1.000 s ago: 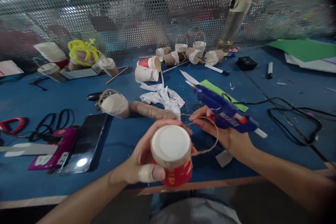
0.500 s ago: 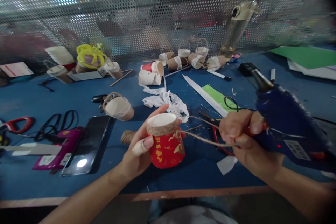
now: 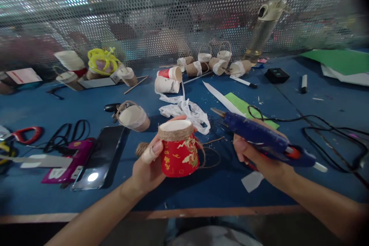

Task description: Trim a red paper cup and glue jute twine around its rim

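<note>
Wrapped around the left side of a red paper cup is my left hand, with tape or a bandage on its thumb. Brown twine is wound about the cup's rim, and a loose length curls off to its right. My right hand grips a blue glue gun, its nozzle pointing left and held to the right of the cup. Part of that hand is behind the gun. A ball of twine lies behind my left hand.
A twine-handled cup, white lace and a phone lie on the blue table. Small twine-wrapped cups and a water bottle stand before a perforated metal screen. The gun's black cord loops at right.
My right hand has let go of the twine, which now hangs loose beside the cup. The glue gun has swung round so its nozzle points left toward the cup. The cup has shifted slightly.
</note>
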`<control>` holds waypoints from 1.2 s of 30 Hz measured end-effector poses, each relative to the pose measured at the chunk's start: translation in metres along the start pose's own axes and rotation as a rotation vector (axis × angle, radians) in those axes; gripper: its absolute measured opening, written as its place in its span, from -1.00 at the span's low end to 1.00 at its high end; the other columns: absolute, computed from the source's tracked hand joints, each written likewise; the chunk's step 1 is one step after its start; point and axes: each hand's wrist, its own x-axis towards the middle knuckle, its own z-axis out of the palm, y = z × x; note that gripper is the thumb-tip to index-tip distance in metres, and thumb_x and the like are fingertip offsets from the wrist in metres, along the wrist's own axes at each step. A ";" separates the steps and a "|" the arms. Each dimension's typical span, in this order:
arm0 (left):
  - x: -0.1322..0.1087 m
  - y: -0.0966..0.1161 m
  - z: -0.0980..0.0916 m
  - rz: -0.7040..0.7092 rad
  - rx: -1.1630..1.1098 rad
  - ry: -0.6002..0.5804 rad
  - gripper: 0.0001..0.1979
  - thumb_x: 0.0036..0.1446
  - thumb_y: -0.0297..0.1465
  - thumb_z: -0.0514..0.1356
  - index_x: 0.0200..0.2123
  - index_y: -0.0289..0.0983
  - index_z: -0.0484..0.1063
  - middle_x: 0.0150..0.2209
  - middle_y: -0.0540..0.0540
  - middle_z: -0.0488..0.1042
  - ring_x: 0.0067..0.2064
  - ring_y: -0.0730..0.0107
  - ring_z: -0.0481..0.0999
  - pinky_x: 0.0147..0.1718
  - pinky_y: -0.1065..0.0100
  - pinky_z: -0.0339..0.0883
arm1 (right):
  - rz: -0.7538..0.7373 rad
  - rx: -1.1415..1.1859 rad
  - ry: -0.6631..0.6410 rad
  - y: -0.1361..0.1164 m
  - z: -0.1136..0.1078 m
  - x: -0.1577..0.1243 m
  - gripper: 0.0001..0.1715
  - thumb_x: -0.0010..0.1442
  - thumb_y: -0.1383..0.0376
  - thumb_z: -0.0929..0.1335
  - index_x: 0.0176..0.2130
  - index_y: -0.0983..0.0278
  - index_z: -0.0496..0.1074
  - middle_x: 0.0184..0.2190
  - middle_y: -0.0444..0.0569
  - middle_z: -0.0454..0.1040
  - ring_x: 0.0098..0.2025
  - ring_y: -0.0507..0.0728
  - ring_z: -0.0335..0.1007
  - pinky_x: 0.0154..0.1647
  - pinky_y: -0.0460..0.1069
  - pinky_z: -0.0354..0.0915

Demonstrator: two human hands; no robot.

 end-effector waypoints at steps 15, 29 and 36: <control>-0.002 -0.006 -0.006 0.136 0.252 0.189 -0.38 0.08 -0.05 0.44 0.16 -0.11 0.48 0.06 -0.18 0.62 0.05 -0.04 0.63 0.03 0.07 0.55 | -0.276 -0.080 -0.229 0.000 0.002 0.003 -0.71 0.19 0.40 0.42 -0.37 0.15 0.23 -0.47 -0.17 0.27 -0.49 0.06 0.18 -0.47 0.01 0.10; -0.002 -0.009 -0.012 0.227 0.377 0.209 -0.43 0.15 -0.14 0.40 0.19 -0.12 0.44 0.15 -0.20 0.56 0.20 -0.13 0.51 0.11 0.04 0.48 | -0.275 -0.194 -0.200 0.002 0.002 0.003 -0.65 0.14 0.43 0.42 -0.39 0.17 0.14 -0.50 -0.22 0.17 -0.50 0.02 0.07 -0.46 0.00 0.03; -0.004 -0.011 -0.017 0.212 0.410 0.203 -0.42 0.21 -0.14 0.37 0.26 -0.12 0.42 0.18 -0.21 0.55 0.21 -0.15 0.52 0.13 0.02 0.48 | -0.240 -0.198 -0.186 -0.002 0.007 0.001 -0.62 0.09 0.46 0.40 -0.41 0.17 0.10 -0.52 -0.23 0.13 -0.53 0.01 0.03 -0.49 -0.02 0.00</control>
